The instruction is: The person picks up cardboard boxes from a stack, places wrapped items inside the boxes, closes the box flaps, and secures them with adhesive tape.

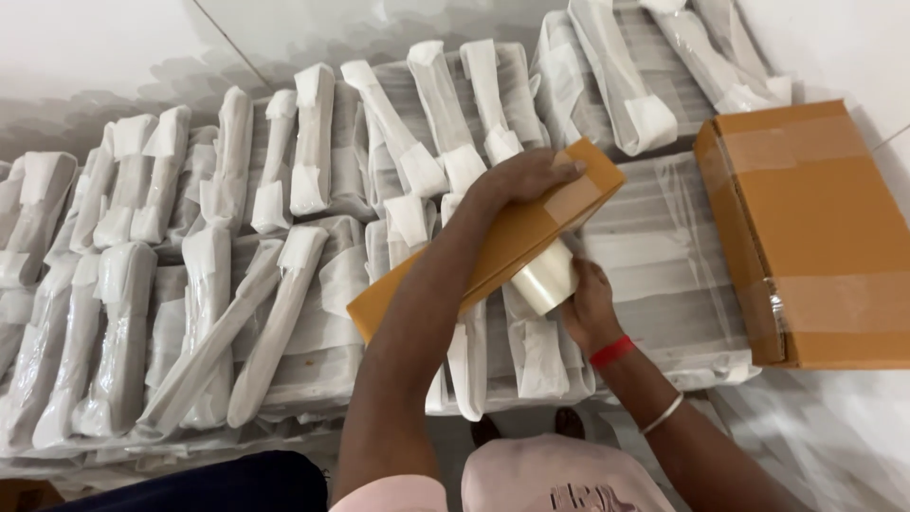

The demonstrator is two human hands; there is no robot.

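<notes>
The left hand [526, 175] lies flat on a long, stiff cardboard box [493, 248] (likely light) over wrapped bundles [284, 313]; right hand [588, 308], fingers clamped, grips a slippery tape roll [545, 277] beneath.

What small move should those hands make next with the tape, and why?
Probably draw the tape roll in the right hand further around the long cardboard box, since the left hand already steadies its top near the taped end.
</notes>
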